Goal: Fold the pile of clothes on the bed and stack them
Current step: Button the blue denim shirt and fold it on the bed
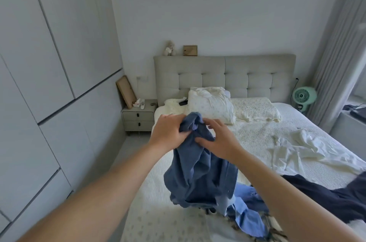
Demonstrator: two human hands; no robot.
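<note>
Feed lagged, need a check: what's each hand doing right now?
Left hand: grips the bunched top of the blue garment, held up above the bed.
Right hand: thumb and fingers pinch the same garment.

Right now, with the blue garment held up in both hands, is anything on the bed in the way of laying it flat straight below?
Yes. Beneath the blue garment, held by the left hand and right hand, lie a lighter blue piece and a dark navy garment. The bed looks bare nearer its left edge.
</note>
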